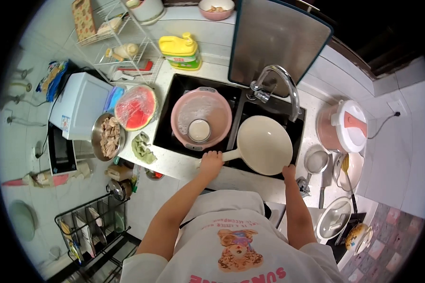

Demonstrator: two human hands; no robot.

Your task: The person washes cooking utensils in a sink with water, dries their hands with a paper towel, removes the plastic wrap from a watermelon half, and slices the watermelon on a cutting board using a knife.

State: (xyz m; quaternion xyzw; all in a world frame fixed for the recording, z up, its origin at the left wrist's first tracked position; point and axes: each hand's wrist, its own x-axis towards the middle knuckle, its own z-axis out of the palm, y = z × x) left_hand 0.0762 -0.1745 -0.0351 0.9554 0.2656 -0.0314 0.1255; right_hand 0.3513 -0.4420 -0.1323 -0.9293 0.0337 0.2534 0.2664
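Observation:
A cream-coloured frying pan is held over the right basin of the black sink, its pale inside facing up. My left hand is closed round the pan's handle, close to the counter's front edge. At the lower right of the rim, my right hand grips the pan with its fingers partly hidden. Beside the pan, in the left basin, sits a pink basin with cloudy, sudsy water and a small round metal-rimmed bowl in it. The chrome faucet curves above the pan's upper right.
Left of the sink are a wrapped watermelon half, a metal bowl of meat pieces and a green cloth. A yellow detergent jug stands behind. To the right are a pink-and-white cooker, a strainer and a knife.

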